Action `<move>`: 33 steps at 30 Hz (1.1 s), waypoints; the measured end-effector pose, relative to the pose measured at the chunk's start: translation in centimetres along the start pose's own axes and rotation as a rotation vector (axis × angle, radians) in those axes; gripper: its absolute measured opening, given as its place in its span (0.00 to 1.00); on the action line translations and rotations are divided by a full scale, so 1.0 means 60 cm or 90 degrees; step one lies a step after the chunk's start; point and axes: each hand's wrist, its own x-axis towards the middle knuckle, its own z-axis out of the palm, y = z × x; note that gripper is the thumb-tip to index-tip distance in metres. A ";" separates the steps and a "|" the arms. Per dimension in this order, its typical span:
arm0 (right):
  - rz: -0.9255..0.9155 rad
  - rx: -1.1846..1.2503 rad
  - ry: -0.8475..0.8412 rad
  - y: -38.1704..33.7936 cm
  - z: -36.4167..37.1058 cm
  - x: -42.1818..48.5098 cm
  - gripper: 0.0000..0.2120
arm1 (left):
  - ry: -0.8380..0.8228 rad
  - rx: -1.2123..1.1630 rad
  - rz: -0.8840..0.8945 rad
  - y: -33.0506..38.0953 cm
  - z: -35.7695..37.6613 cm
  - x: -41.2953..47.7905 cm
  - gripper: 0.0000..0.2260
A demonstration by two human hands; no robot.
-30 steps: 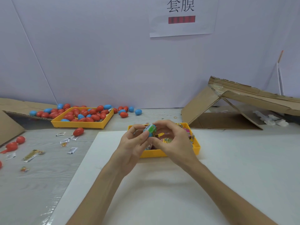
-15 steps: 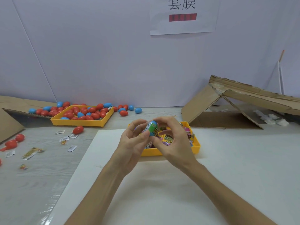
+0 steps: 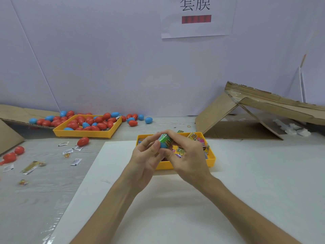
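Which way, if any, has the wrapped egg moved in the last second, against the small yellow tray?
No: the egg stays over the far left part of the tray, pinched by left hand and right hand; it only tipped, green end up.

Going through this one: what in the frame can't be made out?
All in the head view:
1. Sleeved egg: far side and underside covered by the left hand and right hand pinching it; print blurred.
2. Near yellow tray: contents largely behind both hands.
3. Paper slips: text too small.
4. Wall sign: top cut by the upper edge; red bar unreadable.
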 end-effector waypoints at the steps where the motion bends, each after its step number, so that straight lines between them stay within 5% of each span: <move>1: -0.001 -0.009 -0.001 0.000 0.000 -0.001 0.14 | 0.009 0.004 0.002 -0.002 0.001 0.000 0.40; 8: 0.036 -0.012 -0.051 0.009 -0.009 -0.001 0.19 | 0.016 -0.023 -0.003 -0.005 0.001 0.000 0.14; 17: 0.060 0.007 -0.040 0.010 -0.015 0.006 0.30 | -0.110 -0.021 -0.021 0.001 -0.004 -0.004 0.17; 33: 0.036 -0.148 -0.061 0.006 -0.032 0.009 0.19 | -0.107 0.075 -0.071 -0.010 0.003 -0.005 0.09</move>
